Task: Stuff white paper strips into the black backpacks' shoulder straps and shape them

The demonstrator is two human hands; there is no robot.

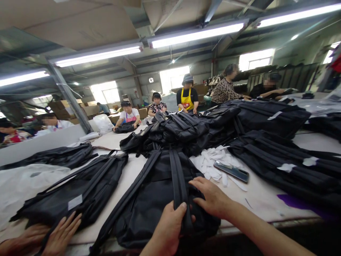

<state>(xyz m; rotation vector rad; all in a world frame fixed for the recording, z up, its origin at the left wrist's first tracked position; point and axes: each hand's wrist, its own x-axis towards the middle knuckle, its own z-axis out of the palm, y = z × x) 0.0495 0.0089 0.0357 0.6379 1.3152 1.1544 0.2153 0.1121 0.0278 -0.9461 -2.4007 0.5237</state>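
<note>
A black backpack [151, 188] lies in front of me with its shoulder straps facing up. My left hand [170, 225] is closed around the lower part of its right shoulder strap [179, 177], thumb on top. At the bag's right side, my right hand [211, 197] has thumb and fingers apart; its fingertips come close to the same strap, and whether they touch it I cannot tell. Under both hands, the bag's lower right side is partly hidden.
A co-worker's hands [62, 231] rest on another black backpack [71, 192] at left. More backpacks [183, 128] are piled ahead, others [282, 160] lie right. White strips [210, 163] and a phone [231, 171] lie beside my bag. Several people stand or sit beyond.
</note>
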